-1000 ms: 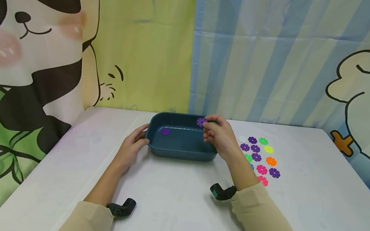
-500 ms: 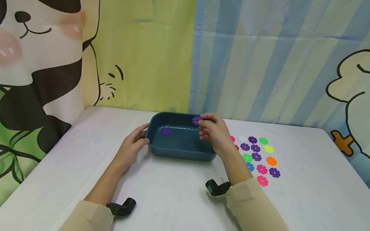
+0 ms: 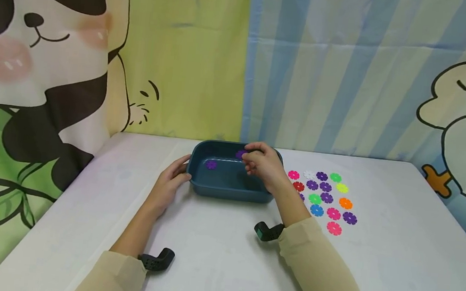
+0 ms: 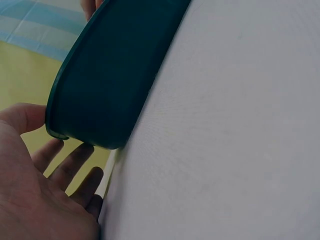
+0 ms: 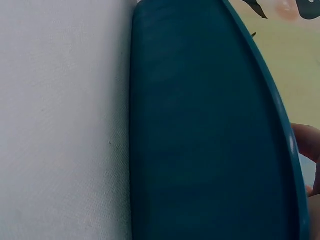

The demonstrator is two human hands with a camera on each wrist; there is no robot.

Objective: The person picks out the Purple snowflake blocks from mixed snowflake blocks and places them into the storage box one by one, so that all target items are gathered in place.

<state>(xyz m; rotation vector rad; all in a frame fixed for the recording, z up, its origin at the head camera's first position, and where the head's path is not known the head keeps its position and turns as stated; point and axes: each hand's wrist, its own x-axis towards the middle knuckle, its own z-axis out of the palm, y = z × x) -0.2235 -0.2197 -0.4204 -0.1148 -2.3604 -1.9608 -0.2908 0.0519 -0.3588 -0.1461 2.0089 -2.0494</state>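
A dark teal plastic tub [image 3: 228, 193] stands on the white table. My left hand [image 3: 168, 183] holds its left end, thumb at the rim and fingers along the outer wall. The left wrist view shows that thumb [image 4: 30, 117] against the tub's edge. Over the tub's right side, my right hand [image 3: 266, 165] has a purple flower-shaped plastic disc [image 3: 240, 154] at the tips of its thumb and index finger. Another purple flower disc [image 3: 211, 164] lies inside the tub toward the left. In the right wrist view the tub's wall hides most of the hand.
Several flower discs lie spread on the table right of the tub, among them blue [image 3: 317, 210], orange [image 3: 345, 203], pink [image 3: 334, 214] and yellow [image 3: 341, 188] ones. A printed curtain [image 3: 207, 67] hangs behind the table's far edge.
My right hand has moved left and slightly down over the tub with the purple disc. More discs on the table show beside the right forearm. My left hand has kept its hold.
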